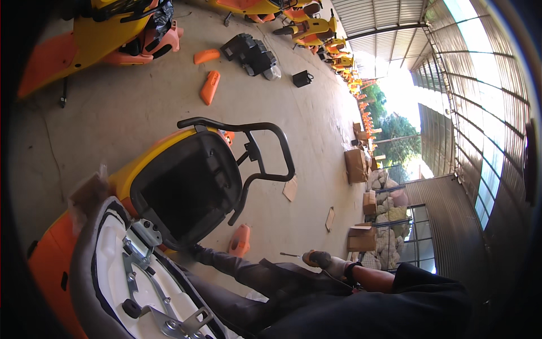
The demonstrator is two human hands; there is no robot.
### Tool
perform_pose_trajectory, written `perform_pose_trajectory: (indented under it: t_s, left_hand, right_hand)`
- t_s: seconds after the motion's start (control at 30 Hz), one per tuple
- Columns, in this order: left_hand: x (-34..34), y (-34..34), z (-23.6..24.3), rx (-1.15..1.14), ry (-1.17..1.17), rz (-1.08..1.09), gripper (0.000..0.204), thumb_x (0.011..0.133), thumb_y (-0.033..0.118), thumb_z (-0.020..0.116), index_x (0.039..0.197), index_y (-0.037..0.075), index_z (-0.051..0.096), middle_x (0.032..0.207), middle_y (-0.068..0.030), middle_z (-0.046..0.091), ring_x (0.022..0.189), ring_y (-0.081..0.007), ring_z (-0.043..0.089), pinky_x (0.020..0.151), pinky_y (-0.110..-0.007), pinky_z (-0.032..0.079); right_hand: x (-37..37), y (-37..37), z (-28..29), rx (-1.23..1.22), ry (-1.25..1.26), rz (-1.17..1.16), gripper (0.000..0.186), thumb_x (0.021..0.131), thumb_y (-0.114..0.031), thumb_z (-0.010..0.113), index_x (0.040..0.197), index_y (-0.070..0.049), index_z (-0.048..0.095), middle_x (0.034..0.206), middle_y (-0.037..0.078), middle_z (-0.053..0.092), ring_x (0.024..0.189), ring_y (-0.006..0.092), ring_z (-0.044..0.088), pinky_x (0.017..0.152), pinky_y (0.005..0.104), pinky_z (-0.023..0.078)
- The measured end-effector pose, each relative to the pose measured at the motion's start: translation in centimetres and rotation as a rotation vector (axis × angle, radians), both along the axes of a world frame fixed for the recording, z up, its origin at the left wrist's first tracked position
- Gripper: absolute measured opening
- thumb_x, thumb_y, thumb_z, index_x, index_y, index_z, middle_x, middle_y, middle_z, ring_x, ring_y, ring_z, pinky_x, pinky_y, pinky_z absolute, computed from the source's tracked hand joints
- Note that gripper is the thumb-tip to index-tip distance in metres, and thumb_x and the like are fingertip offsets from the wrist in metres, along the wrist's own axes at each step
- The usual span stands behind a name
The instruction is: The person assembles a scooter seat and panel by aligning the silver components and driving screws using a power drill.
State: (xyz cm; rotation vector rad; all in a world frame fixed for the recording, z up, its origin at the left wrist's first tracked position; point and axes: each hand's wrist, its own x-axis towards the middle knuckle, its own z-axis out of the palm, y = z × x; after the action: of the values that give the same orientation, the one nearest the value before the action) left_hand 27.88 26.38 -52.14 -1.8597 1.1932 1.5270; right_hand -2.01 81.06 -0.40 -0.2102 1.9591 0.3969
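Metal screwdriver (291, 255), it seems, juts from the right hand (329, 262).

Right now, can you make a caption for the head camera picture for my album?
A hand holds a tool near a scooter with its black storage compartment open.

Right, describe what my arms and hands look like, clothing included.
The right hand seems to wear a pale glove with darker fingers, though it is too small to be sure. A dark band circles the wrist. The forearm is bare up to a loose black sleeve. No markings can be made out. The left hand is not in view.
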Motion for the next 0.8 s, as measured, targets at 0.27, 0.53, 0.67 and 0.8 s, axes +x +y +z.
perform_pose_trajectory:
  t_s: [0.27, 0.53, 0.67, 0.8]
  left_hand:
    - [0.2, -0.2, 0.5, 0.022, -0.011, -0.005, 0.042, 0.084, 0.041, 0.062, 0.105, 0.004, 0.065, 0.103, -0.0177, 0.067, 0.095, -0.0319, 0.064, 0.081, -0.042, 0.052]
    - [1.2, 0.2, 2.4, 0.026, -0.031, 0.011, 0.043, 0.084, 0.041, 0.062, 0.105, 0.003, 0.065, 0.102, -0.0175, 0.067, 0.093, -0.0309, 0.064, 0.079, -0.042, 0.053]
    - [1.4, 0.3, 4.3, 0.008, -0.037, 0.01, 0.043, 0.084, 0.041, 0.062, 0.104, 0.003, 0.065, 0.101, -0.0174, 0.067, 0.092, -0.0304, 0.065, 0.078, -0.042, 0.053]
    - [1.5, 1.7, 7.4, -0.013, -0.035, 0.018, 0.043, 0.084, 0.041, 0.063, 0.104, 0.003, 0.065, 0.101, -0.0173, 0.067, 0.091, -0.0298, 0.065, 0.077, -0.041, 0.054]
  right_hand:
    - [0.5, -3.1, 0.7, -0.082, -0.002, 0.021, 0.061, 0.084, -0.024, 0.071, 0.136, -0.007, 0.043, 0.131, 0.014, 0.053, 0.123, 0.0255, 0.05, 0.105, 0.0334, 0.038]
    - [0.0, -3.7, 0.7, -0.084, 0.01, 0.029, 0.051, 0.087, -0.025, 0.063, 0.134, -0.011, 0.051, 0.125, 0.015, 0.061, 0.117, 0.0288, 0.057, 0.099, 0.0346, 0.043]
    - [-0.2, -5.8, 0.5, -0.188, 0.082, 0.025, 0.047, 0.088, -0.024, 0.06, 0.133, -0.012, 0.054, 0.122, 0.015, 0.064, 0.114, 0.0293, 0.06, 0.097, 0.0354, 0.045]
    - [-1.9, -9.4, 1.6, -0.053, 0.036, -0.099, 0.045, 0.085, -0.023, 0.061, 0.129, -0.012, 0.058, 0.117, 0.014, 0.066, 0.111, 0.0292, 0.061, 0.094, 0.0367, 0.047]
